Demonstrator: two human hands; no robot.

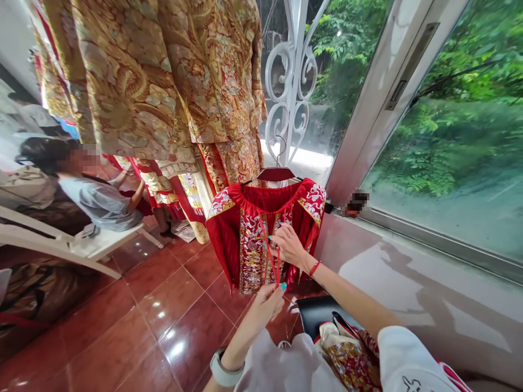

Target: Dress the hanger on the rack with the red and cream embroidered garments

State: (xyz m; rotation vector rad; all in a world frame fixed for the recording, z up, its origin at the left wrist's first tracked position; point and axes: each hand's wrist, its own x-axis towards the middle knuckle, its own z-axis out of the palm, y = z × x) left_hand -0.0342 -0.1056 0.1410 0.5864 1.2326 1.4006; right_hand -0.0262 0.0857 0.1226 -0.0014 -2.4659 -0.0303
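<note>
While left fingers [276, 295] pinch red cord [278, 267] | right fingers [281, 239] curl at jacket [251, 245], hold unclear | sleeve print [411, 384] unreadable

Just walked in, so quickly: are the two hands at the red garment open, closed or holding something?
Left hand: closed, pinching the red cord.
Right hand: fingers bent near the cord, before the red garment; grip cannot be told.

You cannot see the tops of the gold garments [163, 81], cut by the upper edge. Your right hand [288, 245] covers part of the red garment [253, 239]; your left hand [266, 306] hides the lower parts of its red cords [263, 234]. Pixel blocks mask something at the window frame [408, 231]. The bottom edge crops the embroidered cloth [353, 359].
</note>
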